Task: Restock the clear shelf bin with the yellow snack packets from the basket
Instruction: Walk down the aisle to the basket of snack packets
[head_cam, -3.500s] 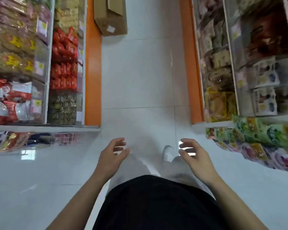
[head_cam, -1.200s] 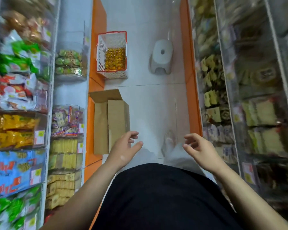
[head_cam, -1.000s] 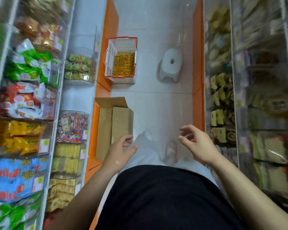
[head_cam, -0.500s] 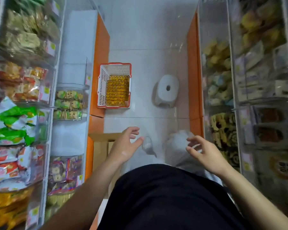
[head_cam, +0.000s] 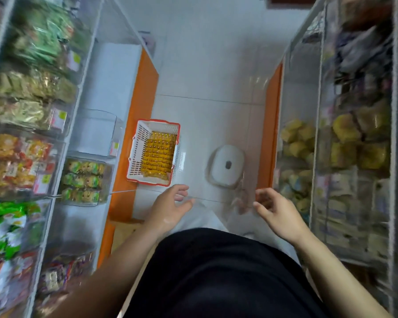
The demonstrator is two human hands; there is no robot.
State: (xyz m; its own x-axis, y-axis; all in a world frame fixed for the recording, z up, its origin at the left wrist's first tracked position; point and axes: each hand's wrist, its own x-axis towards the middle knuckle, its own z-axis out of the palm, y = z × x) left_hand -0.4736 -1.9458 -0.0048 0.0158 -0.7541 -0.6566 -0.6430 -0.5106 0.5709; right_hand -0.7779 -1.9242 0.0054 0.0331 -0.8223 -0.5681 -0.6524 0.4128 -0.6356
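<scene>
Hanging loose, empty, left grip (head_cam: pixel 169 208), right grip (head_cam: pixel 277 214), basket (head_cam: pixel 137 154) beside orange shelf edge (head_cam: pixel 133 125), bare floor (head_cam: pixel 205 88), stool (head_cam: pixel 226 165) apart.

White tiled floor (head_cam: pixel 205 76), narrow aisle. Red-rimmed white basket (head_cam: pixel 138 154) stands on it, close against the orange shelf base (head_cam: pixel 136 125) at left. White stool (head_cam: pixel 226 166) near the basket's right, apart. Cardboard box (head_cam: pixel 124 229) corner lower left.

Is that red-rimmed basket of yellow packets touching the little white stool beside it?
Apart. The head view shows a strip of bare floor tile between the basket and the white stool.
</scene>
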